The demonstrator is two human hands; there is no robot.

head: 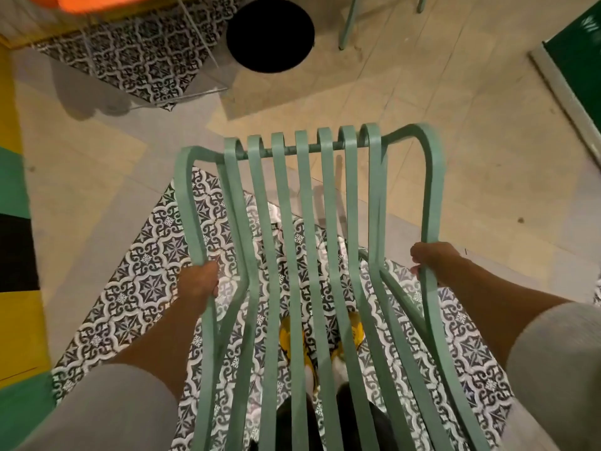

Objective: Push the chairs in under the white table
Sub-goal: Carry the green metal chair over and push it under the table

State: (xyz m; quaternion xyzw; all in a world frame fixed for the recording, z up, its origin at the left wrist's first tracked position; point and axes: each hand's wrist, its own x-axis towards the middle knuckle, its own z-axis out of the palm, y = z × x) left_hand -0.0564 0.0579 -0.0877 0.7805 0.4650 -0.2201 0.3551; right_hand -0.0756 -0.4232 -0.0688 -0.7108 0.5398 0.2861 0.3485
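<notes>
Chair (302,255), pale green and slatted, filled the middle of the view, held up close in front of the person over the patterned tiles (146,281), and whether its legs touched the floor could not be told from above. Its long slats ran away from the person, from the near bottom edge up to the curled front edge at the crossbar (312,148), so the long axis pointed straight ahead toward the black round table base (270,30) on the beige floor (471,157). No white tabletop showed itself plainly; only that dark disc and the legs of a second green chair (348,24) at the top edge hinted at where the table stood, well apart from the held chair. As a judgement, the step in hand was the carry or steer of this chair toward its place, with the push under the table not yet done. The next move would seem to call for keeping the frame square to the base, walking it forward, and minding the yellow shoes (325,333) glimpsed through the slats. Left hand (200,284) was wrapped around the left armrest rail, fingers curled shut on the bar. Right hand (434,260) gripped the right armrest rail the same way, fingers closed over it, thumb side toward the seat. Grey sleeves (110,408) framed both forearms at the bottom.
</notes>
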